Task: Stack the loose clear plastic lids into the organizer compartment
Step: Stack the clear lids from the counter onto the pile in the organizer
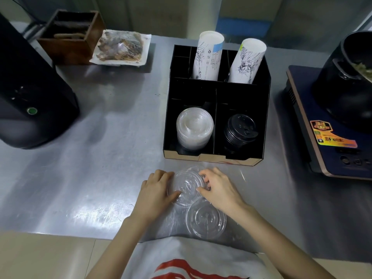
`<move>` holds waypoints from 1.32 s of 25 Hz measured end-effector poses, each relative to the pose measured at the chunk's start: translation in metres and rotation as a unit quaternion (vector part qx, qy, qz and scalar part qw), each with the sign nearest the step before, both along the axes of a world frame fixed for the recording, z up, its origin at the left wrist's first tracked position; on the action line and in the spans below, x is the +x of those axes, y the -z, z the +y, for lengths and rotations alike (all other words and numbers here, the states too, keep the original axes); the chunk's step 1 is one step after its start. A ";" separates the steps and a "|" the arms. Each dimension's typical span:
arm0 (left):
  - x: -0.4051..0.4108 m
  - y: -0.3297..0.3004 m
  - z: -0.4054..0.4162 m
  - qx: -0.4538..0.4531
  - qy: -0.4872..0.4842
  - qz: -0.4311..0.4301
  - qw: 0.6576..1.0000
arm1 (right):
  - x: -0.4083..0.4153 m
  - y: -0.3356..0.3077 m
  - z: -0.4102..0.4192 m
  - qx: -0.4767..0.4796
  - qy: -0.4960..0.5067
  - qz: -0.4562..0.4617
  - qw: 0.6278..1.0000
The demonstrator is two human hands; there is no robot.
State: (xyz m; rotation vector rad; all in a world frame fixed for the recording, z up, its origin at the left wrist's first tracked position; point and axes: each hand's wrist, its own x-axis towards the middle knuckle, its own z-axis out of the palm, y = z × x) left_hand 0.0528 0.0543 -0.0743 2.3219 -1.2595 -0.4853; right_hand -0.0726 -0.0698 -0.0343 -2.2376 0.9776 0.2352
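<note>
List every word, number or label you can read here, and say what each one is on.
"500": the likely reading of blurred digits on the orange sticker on the cooktop.
Rest of that sticker: blurred, unreadable.
Paper cup stacks: drawings and tiny symbols, too small to read.
Black lids: embossed marks, unreadable.
Clear lids: embossing unreadable.

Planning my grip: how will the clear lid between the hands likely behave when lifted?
The clear lid looks thin, so probably light and flexible. Its glossy plastic may slip on the steel counter. It overlaps another lid, so that may shift too.
</note>
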 end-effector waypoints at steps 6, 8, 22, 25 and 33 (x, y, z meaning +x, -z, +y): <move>-0.002 0.002 -0.002 -0.032 0.007 0.028 0.999 | 0.003 0.004 0.003 0.002 0.026 -0.015 1.000; -0.003 0.001 -0.004 -0.056 0.009 0.045 0.997 | 0.003 0.004 0.003 0.002 0.039 -0.027 0.999; -0.004 -0.033 -0.015 -0.148 0.045 0.034 0.987 | 0.004 -0.021 -0.012 -0.016 0.105 -0.149 0.983; -0.002 -0.039 -0.019 -0.151 0.058 0.021 0.987 | 0.007 -0.030 -0.018 -0.017 0.119 -0.167 0.979; 0.010 -0.051 -0.044 -0.152 0.072 -0.042 0.985 | 0.024 -0.051 -0.037 -0.058 0.123 -0.189 0.973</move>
